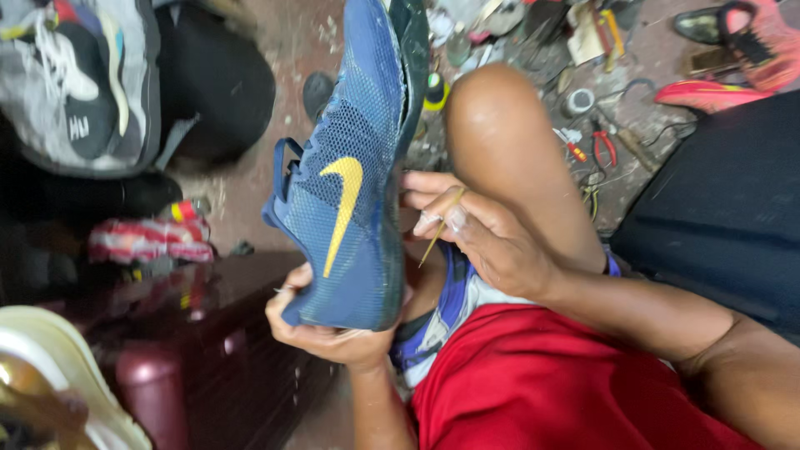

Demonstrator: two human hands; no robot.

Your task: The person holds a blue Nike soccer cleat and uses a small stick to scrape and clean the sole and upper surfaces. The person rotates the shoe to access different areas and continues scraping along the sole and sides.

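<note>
The floor (275,50) is bare, stained reddish-brown concrete, dusty and littered, and the person sits low over it with one bare knee (492,108) raised. Beyond the knee lies a scatter of tools: red-handled pliers (602,143), a smaller red-handled cutter (571,143), a roll of tape (578,102) and odds too small to make out. A pink and black shoe (754,42) and a flat red sole (708,93) rest at the upper right. To the left, a grey mesh bag (125,92) holds black and white sneakers (71,79), and a glossy dark maroon box (192,333) stands below it. The blue mesh sneaker (346,192), with a yellow curved mark on its side and a worn dark sole edge, is held upright between the knees. The left hand (329,333) is closed around its lower end, gripping it from beneath. The right hand (487,237) pinches a thin yellowish stick-like tool (442,227) between thumb and fingers, its tip close to the sneaker's sole edge. Red shorts (550,392) cover the lap.
</note>
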